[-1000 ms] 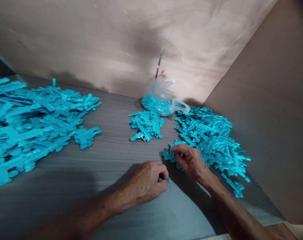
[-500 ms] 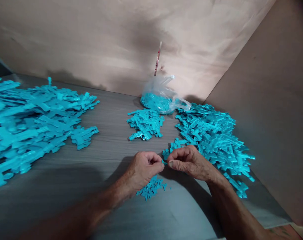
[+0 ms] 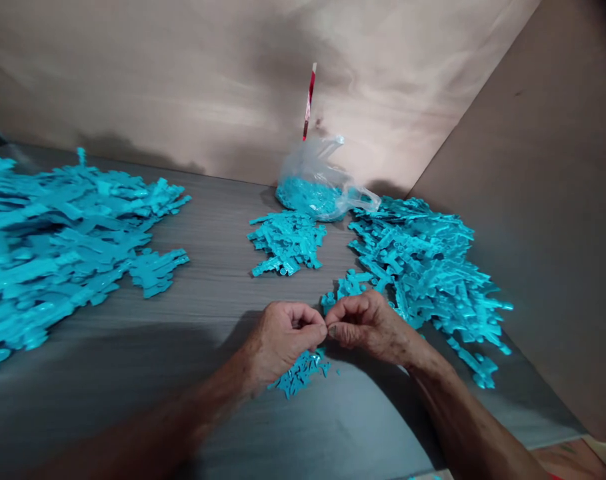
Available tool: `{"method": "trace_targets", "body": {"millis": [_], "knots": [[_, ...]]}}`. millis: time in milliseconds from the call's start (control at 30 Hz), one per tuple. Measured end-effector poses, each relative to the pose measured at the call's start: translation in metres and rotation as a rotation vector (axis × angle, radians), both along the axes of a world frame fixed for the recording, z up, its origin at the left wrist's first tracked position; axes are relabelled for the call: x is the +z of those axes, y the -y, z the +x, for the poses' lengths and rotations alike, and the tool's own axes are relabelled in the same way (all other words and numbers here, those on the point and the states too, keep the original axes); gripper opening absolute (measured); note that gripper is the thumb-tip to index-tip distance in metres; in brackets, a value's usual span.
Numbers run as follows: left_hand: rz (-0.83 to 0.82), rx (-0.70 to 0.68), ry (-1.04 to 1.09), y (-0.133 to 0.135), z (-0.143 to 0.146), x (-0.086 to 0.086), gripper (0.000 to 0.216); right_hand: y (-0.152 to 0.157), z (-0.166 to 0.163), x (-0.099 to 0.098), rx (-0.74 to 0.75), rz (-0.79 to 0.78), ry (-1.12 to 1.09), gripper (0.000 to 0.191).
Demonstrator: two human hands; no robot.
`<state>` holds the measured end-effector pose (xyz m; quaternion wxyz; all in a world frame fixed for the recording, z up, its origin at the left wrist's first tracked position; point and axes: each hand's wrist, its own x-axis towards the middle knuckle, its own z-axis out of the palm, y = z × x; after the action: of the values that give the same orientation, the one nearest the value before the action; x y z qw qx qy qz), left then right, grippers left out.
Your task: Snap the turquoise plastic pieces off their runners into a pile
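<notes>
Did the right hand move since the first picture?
Yes: the right hand has come down the view and slightly left, judged against the plastic bag.

Two hands [image 3: 281, 339], one bag [image 3: 310, 163] (countless pieces [image 3: 290, 241])

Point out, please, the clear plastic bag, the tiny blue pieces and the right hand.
Clear plastic bag [image 3: 313, 190], head view: middle of its filled body.
Tiny blue pieces [image 3: 297, 378], head view: middle of their heap.
Right hand [image 3: 373, 325], head view: middle of the hand.
</notes>
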<state>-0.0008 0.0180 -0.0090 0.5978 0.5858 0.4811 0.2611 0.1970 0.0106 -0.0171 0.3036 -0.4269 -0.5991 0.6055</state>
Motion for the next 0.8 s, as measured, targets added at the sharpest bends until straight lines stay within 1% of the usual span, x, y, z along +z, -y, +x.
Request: {"method": "trace_targets", "body": {"millis": [67,200,300,433,600,800], "knots": [[0.001,0.009,0.015,-0.001,-0.001,-0.001,0.014,-0.001,0.001,0.0,-0.031,-0.013,-0.005,0.023],[-0.012,0.041,0.055,-0.004,-0.004,-0.004,0.014,-0.002,0.002,0.004,-0.115,0.024,0.036,0.02],[-0.043,0.073,0.107,-0.005,-0.004,-0.002,0.014,0.001,0.0,0.004,-0.083,-0.013,-0.023,0.022],[-0.058,0.062,0.176,-0.003,-0.004,0.002,0.017,0.006,-0.007,0.003,-0.032,-0.02,-0.088,0.027],[-0.113,0.072,0.198,0.0,-0.003,0.006,0.019,0.008,-0.013,0.007,-0.04,0.028,-0.043,0.03],[-0.15,0.037,0.274,-0.001,-0.004,0.003,0.019,0.008,-0.015,0.008,-0.083,0.068,-0.075,0.028]]}}
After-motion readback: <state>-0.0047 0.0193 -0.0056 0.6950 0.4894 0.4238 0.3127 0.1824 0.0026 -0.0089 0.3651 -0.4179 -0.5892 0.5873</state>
